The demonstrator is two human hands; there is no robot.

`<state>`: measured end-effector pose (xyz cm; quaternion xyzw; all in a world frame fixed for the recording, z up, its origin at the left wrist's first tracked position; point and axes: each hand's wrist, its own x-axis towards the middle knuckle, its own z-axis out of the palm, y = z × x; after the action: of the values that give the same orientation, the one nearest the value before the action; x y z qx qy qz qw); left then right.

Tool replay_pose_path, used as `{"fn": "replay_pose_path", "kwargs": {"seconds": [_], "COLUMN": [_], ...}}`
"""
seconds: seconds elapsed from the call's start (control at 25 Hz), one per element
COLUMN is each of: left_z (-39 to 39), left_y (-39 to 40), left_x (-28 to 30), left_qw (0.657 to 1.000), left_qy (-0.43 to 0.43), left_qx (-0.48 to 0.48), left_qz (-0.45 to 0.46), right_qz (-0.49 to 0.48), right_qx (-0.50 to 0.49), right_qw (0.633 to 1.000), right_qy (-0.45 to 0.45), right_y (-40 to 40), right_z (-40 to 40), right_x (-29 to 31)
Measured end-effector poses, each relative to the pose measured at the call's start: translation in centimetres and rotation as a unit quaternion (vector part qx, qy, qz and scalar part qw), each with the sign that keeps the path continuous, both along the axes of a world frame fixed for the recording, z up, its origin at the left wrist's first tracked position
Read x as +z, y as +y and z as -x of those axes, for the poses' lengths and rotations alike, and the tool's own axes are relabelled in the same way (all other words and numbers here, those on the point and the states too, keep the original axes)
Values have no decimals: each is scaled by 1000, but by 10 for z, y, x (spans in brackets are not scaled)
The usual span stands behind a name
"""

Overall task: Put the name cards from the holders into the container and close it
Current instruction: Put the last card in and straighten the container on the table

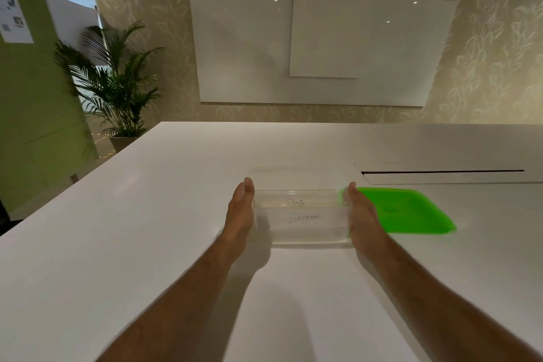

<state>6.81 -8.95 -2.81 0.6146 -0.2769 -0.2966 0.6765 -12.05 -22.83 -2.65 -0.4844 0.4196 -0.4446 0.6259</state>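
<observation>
A clear plastic container (301, 239) sits on the white table (147, 229), lidless. Inside it lie white name cards (299, 213) with handwritten words. My left hand (239, 211) presses flat against the container's left side, fingers straight. On the opposite side my right hand (361, 214) lies flat against the right wall, fingers straight too. The bright green lid (405, 210) lies flat on the table just right of the container, partly behind my right hand. No card holders are in view.
A long dark cable slot (440, 171) cuts the tabletop behind the lid. White boards (323, 47) hang on the far wall. A potted palm (117, 88) stands on the floor past the table's left corner.
</observation>
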Motion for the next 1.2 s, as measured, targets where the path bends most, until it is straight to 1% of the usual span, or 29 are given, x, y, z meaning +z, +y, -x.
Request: {"fn": "replay_pose_path", "kwargs": {"seconds": [0.2, 0.4, 0.52, 0.76, 0.92, 1.2], "left_z": [-4, -13, -18, -33, -41, -44], "left_y": [40, 83, 109, 153, 173, 199], "left_x": [-1, 0, 0, -2, -4, -7], "left_qw": [999, 996, 995, 993, 991, 991], "left_qy": [41, 66, 68, 71, 73, 77], "left_qx": [19, 55, 75, 98, 108, 111], "left_qz": [24, 9, 2, 15, 21, 19], "right_qz": [-2, 1, 2, 1, 31, 28], "right_qx": [12, 41, 45, 88, 116, 137], "right_qw": [1000, 998, 998, 994, 991, 989], "right_qy": [-24, -49, -50, -61, -66, -50], "right_y": [35, 76, 98, 138, 164, 195], "right_z": [-7, -19, -26, -42, -46, -43], "right_x": [-3, -10, -15, -18, -12, -9]}}
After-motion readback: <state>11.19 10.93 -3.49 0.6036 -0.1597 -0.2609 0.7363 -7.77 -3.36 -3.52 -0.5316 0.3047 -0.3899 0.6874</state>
